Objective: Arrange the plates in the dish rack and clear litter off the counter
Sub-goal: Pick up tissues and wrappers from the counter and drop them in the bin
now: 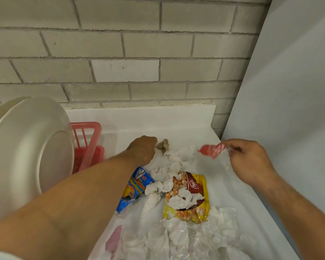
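Right hand (248,158) at 3 o'clock pinching a red-and-clear wrapper (212,150); left hand (142,150) curled at a brown wad (163,145) around 12, grip impossible to tell. Could easily sweep loose tissues (174,234) off the surface (158,119) by dragging that thin film. Count: two plates (30,147) standing in the pink rack (88,139) at 9, one yellow bag (191,194) at 6, one blue wrapper (131,188) at 7.

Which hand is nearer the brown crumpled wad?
Left. The left hand sits just left of the brown crumpled wad, seemingly touching it; the right hand is farther right, pinching a red plastic wrapper.
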Motion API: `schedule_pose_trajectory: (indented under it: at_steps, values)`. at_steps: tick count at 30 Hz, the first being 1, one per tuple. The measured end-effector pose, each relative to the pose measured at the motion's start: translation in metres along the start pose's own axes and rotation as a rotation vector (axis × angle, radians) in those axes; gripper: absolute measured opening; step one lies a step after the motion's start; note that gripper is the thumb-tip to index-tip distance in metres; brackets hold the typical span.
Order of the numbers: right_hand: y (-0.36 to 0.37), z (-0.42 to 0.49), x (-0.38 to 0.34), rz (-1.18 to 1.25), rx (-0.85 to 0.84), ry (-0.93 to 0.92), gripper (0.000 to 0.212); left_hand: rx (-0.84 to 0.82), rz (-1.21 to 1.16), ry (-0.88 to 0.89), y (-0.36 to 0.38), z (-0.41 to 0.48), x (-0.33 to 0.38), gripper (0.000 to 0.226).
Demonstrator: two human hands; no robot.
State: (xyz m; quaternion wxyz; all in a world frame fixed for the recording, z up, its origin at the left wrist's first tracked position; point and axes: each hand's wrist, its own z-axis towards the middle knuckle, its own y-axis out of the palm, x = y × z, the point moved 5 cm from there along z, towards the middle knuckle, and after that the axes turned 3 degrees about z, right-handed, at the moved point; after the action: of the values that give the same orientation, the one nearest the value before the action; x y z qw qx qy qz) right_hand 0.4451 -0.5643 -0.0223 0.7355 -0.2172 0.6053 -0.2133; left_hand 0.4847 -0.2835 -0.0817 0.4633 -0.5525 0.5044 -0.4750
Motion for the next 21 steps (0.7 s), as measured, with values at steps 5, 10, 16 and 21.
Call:
schedule_pose_trajectory:
  at_steps: [5, 10, 16, 21]
  values:
    - [0.007, 0.000, -0.007, 0.012, -0.003, 0.036, 0.034, -0.006, -0.063, 0.060, -0.009, -0.018, -0.008, 0.034]
    - [0.021, 0.004, -0.021, 0.025, 0.026, -0.007, 0.055, 0.124, -0.306, 0.049, -0.043, -0.033, -0.017, 0.029]
    - [0.029, 0.007, -0.030, -0.022, -0.025, -0.035, 0.029, 0.249, -0.316, -0.034, -0.065, -0.040, -0.019, 0.042]
    - [0.025, 0.005, -0.033, -0.035, -0.002, 0.005, 0.020, 0.185, -0.285, 0.005, -0.059, -0.038, -0.017, 0.043]
